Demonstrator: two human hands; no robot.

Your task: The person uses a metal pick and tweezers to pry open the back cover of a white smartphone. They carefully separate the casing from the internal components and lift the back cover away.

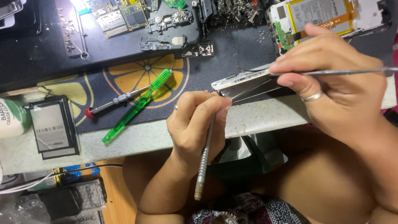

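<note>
My left hand (198, 120) is closed around a metal tool with a knurled handle (203, 164). The handle points down toward my lap and its tip goes up under my fingertips to a thin phone panel (240, 81). The panel is held edge-on above the table's front edge. My right hand (331, 79), with a ring on one finger, pinches the panel's right end. It also grips a slim metal rod (352, 71) that runs off to the right. Two thin wire-like prongs (253, 92) stretch along the panel's underside.
A green toothbrush (137, 103) and a red-capped screwdriver (118, 99) lie on a citrus-patterned mat (137, 72). A flat battery (52, 126) rests at the left. An opened phone with its battery (319, 16), circuit boards (122, 16) and loose screws (68, 25) sit at the back.
</note>
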